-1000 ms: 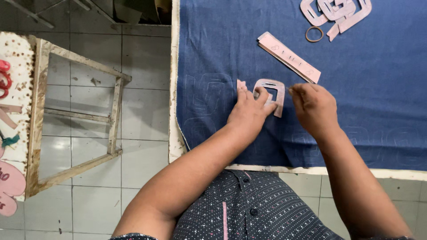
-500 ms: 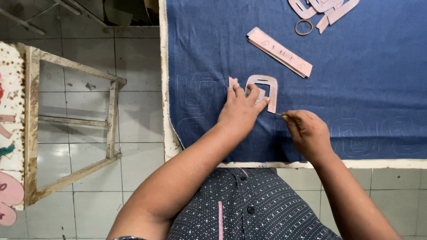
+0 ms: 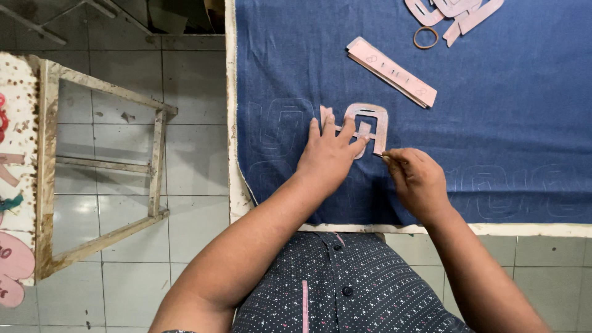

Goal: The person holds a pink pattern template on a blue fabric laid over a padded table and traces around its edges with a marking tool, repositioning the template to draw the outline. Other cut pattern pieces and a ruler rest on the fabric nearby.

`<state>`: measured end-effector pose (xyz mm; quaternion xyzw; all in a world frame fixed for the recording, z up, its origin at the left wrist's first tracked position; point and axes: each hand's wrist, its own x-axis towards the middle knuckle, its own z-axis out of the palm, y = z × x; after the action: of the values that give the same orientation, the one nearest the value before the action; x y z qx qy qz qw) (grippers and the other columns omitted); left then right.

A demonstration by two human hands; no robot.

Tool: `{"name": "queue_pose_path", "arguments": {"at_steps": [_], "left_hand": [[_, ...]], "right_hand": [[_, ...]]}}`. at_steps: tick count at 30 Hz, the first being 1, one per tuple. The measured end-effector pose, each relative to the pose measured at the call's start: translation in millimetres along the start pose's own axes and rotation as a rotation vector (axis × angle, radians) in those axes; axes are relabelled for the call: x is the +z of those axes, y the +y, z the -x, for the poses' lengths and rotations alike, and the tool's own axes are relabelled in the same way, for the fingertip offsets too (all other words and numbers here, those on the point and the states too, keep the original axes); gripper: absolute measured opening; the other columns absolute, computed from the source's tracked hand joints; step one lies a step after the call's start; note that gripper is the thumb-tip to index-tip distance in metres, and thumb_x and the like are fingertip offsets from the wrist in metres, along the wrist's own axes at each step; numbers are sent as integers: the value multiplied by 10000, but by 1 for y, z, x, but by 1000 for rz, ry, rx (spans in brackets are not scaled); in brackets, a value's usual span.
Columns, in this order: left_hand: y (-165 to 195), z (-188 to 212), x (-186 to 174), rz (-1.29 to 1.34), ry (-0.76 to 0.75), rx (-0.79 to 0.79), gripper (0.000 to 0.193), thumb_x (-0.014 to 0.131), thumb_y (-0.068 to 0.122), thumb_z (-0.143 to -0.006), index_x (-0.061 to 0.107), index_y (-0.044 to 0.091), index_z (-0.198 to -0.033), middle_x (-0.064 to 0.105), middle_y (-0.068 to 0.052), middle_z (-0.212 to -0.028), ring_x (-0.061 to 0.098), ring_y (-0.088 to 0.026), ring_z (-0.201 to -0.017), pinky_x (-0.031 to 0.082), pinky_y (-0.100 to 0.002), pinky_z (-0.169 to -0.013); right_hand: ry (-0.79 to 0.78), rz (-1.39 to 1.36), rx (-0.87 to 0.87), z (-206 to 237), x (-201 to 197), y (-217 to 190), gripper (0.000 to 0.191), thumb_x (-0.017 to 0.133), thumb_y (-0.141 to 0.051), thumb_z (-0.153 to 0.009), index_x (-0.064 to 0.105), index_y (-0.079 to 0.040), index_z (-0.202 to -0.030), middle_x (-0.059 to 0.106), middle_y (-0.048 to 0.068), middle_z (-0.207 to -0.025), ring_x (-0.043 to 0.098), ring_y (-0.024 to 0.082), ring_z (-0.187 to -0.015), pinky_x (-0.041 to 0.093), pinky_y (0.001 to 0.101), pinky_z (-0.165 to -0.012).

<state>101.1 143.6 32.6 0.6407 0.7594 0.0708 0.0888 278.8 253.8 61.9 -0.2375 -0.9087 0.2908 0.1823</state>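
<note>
Pressing flat, your left hand (image 3: 330, 154) holds the pink arch-shaped template (image 3: 369, 125) down on the blue denim (image 3: 505, 129) covering the worktop, fingers spread and not clasped around anything. Your right hand (image 3: 419, 182) has its grip pinched shut on a thin marking tool (image 3: 383, 156), tip touching the template's lower right edge

From my feed the blue cloth (image 3: 493, 123) looks like matt denim with a fine weave. The pink template (image 3: 370, 120) seems stiff matt card, same as the strips (image 3: 391, 71). The wooden frame (image 3: 98, 179) is rough and paint-stained, over glossy floor tiles (image 3: 197, 160).
</note>
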Motion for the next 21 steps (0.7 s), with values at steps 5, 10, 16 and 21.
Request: {"name": "queue_pose_path", "arguments": {"at_steps": [5, 10, 16, 21], "left_hand": [[-2, 5, 2, 9, 71, 10, 449, 563, 227, -920, 635, 246, -1363, 446, -193, -1517, 401, -534, -1395, 347, -721, -1074], [-7, 6, 5, 57, 54, -6, 404, 561, 214, -922, 650, 241, -1315, 455, -161, -1529, 427, -477, -1402, 357, -726, -1066], [-12, 7, 3, 89, 78, -39, 320, 555, 198, -943, 638, 179, -1252, 465, -76, -1554, 458, -357, -1407, 362, -728, -1057], [-13, 8, 1, 53, 65, -30, 334, 563, 170, -902, 639, 150, -1227, 480, -62, -1538, 455, -336, -1411, 366, -706, -1056]], "right_hand": [[65, 86, -106, -15, 2, 5, 83, 728, -52, -973, 694, -37, -1046, 728, 138, -1003, 705, 326, -908, 563, 395, -790], [61, 73, -37, -25, 5, 11, 84, 743, -88, -989, 696, -37, -1035, 728, 131, -984, 706, 322, -899, 558, 392, -772], [51, 85, -38, -36, 5, 14, 80, 739, -95, -995, 698, -34, -1028, 716, 131, -959, 700, 319, -874, 557, 395, -756], [93, 139, -94, -58, 7, 17, 59, 743, -73, -1004, 696, -39, -1016, 703, 120, -926, 688, 325, -859, 541, 407, -750]]}}
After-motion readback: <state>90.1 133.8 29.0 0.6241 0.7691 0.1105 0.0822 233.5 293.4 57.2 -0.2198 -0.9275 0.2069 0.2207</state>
